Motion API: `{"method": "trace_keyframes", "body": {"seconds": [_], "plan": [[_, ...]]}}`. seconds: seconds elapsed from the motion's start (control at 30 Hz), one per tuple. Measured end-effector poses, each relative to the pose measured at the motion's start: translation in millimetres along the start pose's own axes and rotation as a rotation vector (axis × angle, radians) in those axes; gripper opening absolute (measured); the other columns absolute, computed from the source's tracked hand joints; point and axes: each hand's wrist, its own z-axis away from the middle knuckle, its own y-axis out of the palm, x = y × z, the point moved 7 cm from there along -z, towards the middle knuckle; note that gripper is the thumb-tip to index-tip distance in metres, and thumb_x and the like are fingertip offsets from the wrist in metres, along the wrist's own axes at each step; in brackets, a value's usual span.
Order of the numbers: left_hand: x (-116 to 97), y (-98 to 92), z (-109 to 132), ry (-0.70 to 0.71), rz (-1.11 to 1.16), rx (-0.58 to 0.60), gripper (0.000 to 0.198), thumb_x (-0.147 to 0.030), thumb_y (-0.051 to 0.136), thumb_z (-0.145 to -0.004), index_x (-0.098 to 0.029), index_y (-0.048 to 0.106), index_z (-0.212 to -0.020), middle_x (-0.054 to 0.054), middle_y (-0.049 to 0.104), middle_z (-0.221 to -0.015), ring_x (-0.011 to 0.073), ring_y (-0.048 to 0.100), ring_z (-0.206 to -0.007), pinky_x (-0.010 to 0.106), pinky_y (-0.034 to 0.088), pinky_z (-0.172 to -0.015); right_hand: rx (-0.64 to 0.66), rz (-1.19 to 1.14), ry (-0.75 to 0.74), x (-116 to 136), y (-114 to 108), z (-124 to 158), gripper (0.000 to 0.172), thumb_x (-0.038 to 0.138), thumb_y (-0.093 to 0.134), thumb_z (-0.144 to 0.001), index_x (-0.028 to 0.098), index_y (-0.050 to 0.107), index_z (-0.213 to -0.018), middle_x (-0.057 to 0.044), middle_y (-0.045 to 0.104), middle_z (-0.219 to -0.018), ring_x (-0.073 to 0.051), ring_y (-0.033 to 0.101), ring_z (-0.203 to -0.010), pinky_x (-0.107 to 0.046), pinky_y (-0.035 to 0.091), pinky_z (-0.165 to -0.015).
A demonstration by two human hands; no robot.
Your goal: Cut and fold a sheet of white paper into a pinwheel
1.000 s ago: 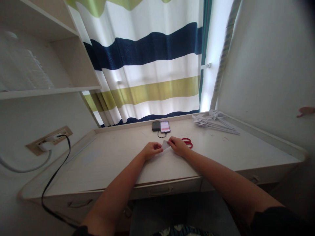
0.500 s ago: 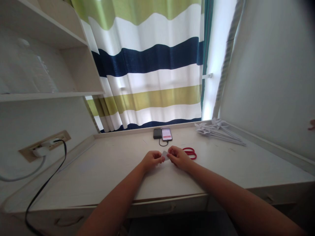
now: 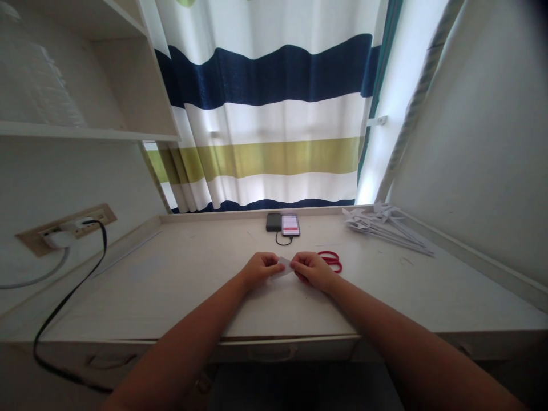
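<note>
A small white piece of paper (image 3: pixel 284 268) is pinched between my two hands above the desk. My left hand (image 3: pixel 260 269) grips its left side between thumb and fingers. On the other side, my right hand (image 3: pixel 313 270) pinches the right edge with its fingertips. Red-handled scissors (image 3: pixel 330 261) lie just beyond my right hand, which hides their blades. Whether the paper is folded is too small to tell.
At the desk's (image 3: pixel 180 285) back stand a phone (image 3: pixel 290 225) and a dark power bank (image 3: pixel 274 222) joined by a short cable. White paper pinwheels on sticks (image 3: pixel 381 222) are heaped at back right. A black cable (image 3: pixel 72 297) hangs from the socket (image 3: pixel 68 228) at left.
My view has tilted down a little. The paper has turned slightly in my fingers and shows more of its surface, and my left hand has shifted a bit to the left.
</note>
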Motion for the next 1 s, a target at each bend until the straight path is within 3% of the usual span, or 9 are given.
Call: {"method": "trace_keyframes", "body": {"seconds": [0.13,0.47,0.8,1.0], "plan": [[-3,0.8,-1,0.019,0.037,-0.02,0.035,-0.04,0.079,-0.064,-0.011,0.068,-0.081,0.003,0.068,-0.07,0.0119,0.058,-0.061,0.024,0.042,-0.059,0.001,0.003,-0.007,0,2,-1,0.032,0.047,0.056,-0.084,0.018,0.054,-0.07,0.006,0.048,-0.048,-0.008,0.038,-0.039,-0.02,0.026,-0.039],[1,-0.4,-6,0.038,0.027,-0.078,0.02,-0.03,0.077,-0.068,-0.012,0.07,-0.071,0.003,0.068,-0.069,0.0119,0.057,-0.064,0.024,0.042,-0.065,0.046,0.079,-0.018,6,2,-2,0.039,0.047,0.062,-0.08,0.015,0.056,-0.059,0.004,0.047,-0.045,-0.007,0.036,-0.04,-0.021,0.023,-0.04],[-3,-2.3,-5,0.007,0.005,-0.091,0.026,-0.035,0.076,-0.068,-0.012,0.067,-0.072,0.002,0.066,-0.067,0.0112,0.055,-0.062,0.024,0.042,-0.062,0.04,0.078,-0.007,2,-7,-4,0.033,0.043,0.06,-0.081,0.013,0.065,-0.067,0.005,0.048,-0.044,-0.007,0.036,-0.039,-0.022,0.024,-0.04],[-2,-3.9,-3,-0.031,-0.036,-0.031,0.031,-0.04,0.077,-0.065,-0.012,0.068,-0.073,0.0,0.061,-0.061,0.0097,0.05,-0.055,0.022,0.038,-0.054,-0.074,0.064,-0.003,-1,-22,-2,0.031,0.042,0.059,-0.081,0.015,0.063,-0.067,0.005,0.047,-0.045,-0.008,0.036,-0.039,-0.022,0.024,-0.04]]}}
